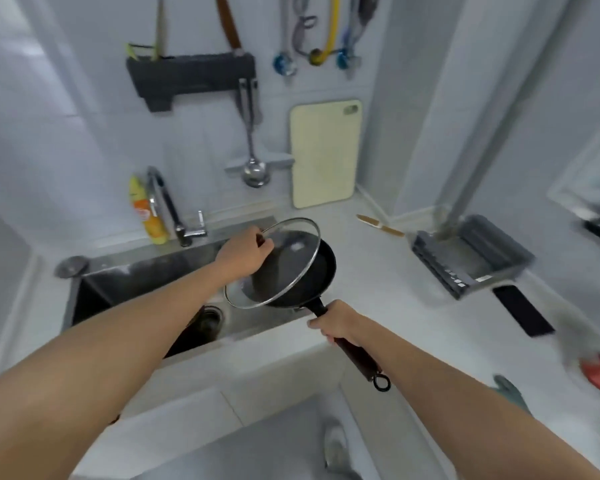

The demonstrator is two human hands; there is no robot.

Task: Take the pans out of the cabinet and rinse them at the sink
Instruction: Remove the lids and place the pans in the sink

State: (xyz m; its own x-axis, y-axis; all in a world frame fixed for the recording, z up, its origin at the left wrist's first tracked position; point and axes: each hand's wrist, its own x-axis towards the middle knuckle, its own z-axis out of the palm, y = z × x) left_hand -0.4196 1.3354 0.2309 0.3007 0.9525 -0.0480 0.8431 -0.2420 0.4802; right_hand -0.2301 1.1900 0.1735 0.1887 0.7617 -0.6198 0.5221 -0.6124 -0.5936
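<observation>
Over the steel sink's (125,271) right edge, the right hand (338,322) gripped the black round frying pan (312,282) by its stiff long handle while the left hand (245,256) pinched the fragile, likely slippery glass lid's (284,251) knob, tilted

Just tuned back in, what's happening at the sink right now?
A person stands at the steel sink. The right hand grips the dark handle of a black frying pan, holding it at the sink's right edge. The left hand holds the knob of a round glass lid with a metal rim, tilted up off the pan. No water can be seen running from the chrome faucet.
</observation>
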